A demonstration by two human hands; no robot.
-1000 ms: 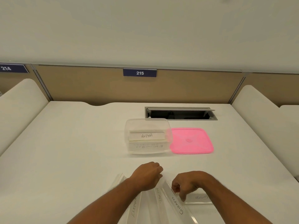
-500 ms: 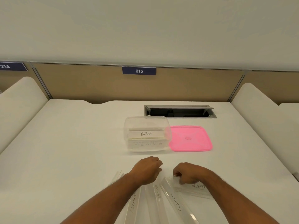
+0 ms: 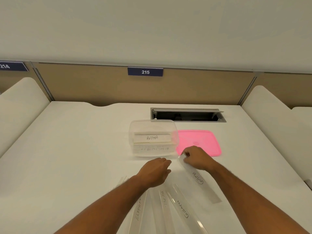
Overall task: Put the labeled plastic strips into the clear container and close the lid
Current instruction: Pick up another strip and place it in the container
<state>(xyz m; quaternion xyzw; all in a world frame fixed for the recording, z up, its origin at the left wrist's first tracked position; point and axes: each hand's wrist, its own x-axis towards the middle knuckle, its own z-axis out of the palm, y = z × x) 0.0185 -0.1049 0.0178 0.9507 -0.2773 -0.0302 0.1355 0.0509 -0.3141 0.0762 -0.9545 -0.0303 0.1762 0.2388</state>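
Observation:
The clear container (image 3: 135,149) stands open mid-table with a strip marked ALPHA (image 3: 152,137) inside. Its pink lid (image 3: 206,141) lies flat just to its right. My right hand (image 3: 196,157) pinches the far end of a clear strip marked GAMMA (image 3: 197,179), lifted between lid and body. My left hand (image 3: 155,171) rests with curled fingers over the near strips, holding nothing I can make out. Clear strips marked ELEPHANT (image 3: 139,209), BETA (image 3: 164,199) and GIRAFFE (image 3: 183,208) lie fanned on the table under my forearms.
An open cable hatch (image 3: 187,115) sits in the table behind the container. A tan partition with a sign 215 (image 3: 145,72) closes the back. White curved dividers (image 3: 18,105) flank both sides of the table.
My right hand has lifted the GAMMA strip off the table and carried it forward toward the container and lid. My left hand has barely moved.

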